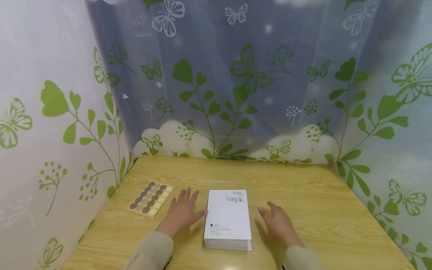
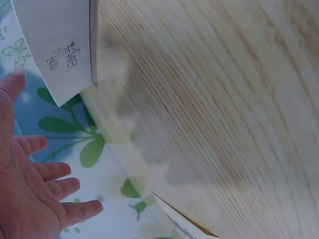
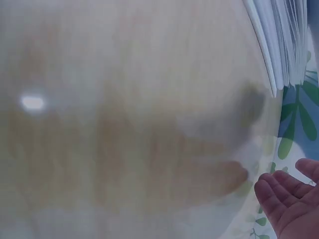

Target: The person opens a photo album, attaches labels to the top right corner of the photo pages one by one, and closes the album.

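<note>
Flanking white book: L hand, R hand.

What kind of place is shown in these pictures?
Probably a small recording booth at a desk: a wooden table closed in by curtains printed with leaves and butterflies. On it lie a white book and a sticker sheet, between two open hands.

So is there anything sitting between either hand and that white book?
Nothing visible. The left hand and right hand flank the white book, with only bare table between. The sticker sheet lies off left.
</note>
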Demonstrator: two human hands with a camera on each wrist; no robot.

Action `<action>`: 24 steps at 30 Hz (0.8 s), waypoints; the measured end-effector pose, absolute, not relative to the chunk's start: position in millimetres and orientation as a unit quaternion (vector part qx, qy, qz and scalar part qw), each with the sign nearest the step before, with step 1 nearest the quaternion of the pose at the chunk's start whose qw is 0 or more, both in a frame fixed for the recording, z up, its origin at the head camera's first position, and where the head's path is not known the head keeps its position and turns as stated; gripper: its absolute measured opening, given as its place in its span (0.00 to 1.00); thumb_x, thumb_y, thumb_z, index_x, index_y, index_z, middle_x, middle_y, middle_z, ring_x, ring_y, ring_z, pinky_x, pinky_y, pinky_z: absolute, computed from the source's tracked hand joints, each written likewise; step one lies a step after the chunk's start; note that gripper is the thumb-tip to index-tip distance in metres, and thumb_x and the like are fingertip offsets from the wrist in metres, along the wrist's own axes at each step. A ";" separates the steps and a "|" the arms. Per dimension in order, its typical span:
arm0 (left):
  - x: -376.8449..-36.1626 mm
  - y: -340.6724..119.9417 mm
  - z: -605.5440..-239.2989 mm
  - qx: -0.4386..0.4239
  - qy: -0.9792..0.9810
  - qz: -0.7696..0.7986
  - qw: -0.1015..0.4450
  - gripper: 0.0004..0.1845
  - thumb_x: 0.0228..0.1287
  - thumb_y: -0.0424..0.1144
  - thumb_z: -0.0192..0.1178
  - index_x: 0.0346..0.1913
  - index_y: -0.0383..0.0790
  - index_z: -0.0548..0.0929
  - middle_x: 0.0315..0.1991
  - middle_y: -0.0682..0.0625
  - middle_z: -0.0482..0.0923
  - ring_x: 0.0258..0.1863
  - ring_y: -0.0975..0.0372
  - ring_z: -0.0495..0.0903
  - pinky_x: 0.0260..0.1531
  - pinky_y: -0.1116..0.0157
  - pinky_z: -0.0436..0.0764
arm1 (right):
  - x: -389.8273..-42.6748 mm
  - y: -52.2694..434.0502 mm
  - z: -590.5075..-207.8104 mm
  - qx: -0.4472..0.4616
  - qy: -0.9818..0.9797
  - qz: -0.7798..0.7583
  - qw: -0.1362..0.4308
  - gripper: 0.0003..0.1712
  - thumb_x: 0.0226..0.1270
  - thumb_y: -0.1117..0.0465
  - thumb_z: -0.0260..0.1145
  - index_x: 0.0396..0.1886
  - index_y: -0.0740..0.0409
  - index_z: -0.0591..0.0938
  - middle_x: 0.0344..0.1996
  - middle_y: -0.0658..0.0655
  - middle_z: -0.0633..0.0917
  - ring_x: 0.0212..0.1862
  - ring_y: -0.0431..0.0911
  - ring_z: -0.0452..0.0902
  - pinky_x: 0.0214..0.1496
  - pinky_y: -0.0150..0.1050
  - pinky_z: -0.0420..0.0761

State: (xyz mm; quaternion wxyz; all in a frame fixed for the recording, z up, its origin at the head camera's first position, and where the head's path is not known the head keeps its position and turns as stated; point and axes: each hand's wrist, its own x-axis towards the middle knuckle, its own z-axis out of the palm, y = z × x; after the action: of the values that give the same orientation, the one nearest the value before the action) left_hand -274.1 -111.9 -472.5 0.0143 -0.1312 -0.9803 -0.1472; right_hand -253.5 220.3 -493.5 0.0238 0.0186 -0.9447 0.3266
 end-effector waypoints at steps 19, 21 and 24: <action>-256.0 -81.7 -464.1 -0.176 -0.971 -0.157 0.021 0.45 0.64 0.65 0.58 0.73 0.37 0.66 0.72 0.33 0.60 0.72 0.41 0.59 0.67 0.40 0.62 | -236.4 205.3 -489.9 -0.028 -0.900 0.435 0.021 0.36 0.77 0.42 0.53 0.67 0.68 0.71 0.61 0.71 0.76 0.60 0.66 0.73 0.59 0.61 0.75; -253.6 -77.3 -463.7 -0.185 -0.970 -0.159 0.022 0.44 0.63 0.65 0.59 0.72 0.37 0.67 0.72 0.33 0.61 0.71 0.41 0.60 0.67 0.40 0.63 | -234.8 203.5 -490.4 -0.027 -0.897 0.441 0.023 0.32 0.77 0.46 0.55 0.66 0.68 0.72 0.60 0.70 0.77 0.59 0.66 0.74 0.59 0.60 0.75; -249.3 -70.6 -462.3 -0.198 -0.966 -0.165 0.021 0.45 0.63 0.65 0.60 0.72 0.36 0.67 0.72 0.33 0.61 0.71 0.42 0.60 0.68 0.42 0.62 | -232.0 201.1 -490.1 -0.026 -0.890 0.454 0.020 0.29 0.77 0.50 0.56 0.65 0.69 0.73 0.60 0.70 0.77 0.58 0.65 0.76 0.59 0.60 0.76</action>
State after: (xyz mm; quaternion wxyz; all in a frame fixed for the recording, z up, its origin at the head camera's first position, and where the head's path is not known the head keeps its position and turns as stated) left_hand -249.3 -70.6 -462.3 0.0212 -0.1982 -0.9660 -0.1649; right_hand -232.0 201.1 -490.1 0.0200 -0.0258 -0.8904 0.4540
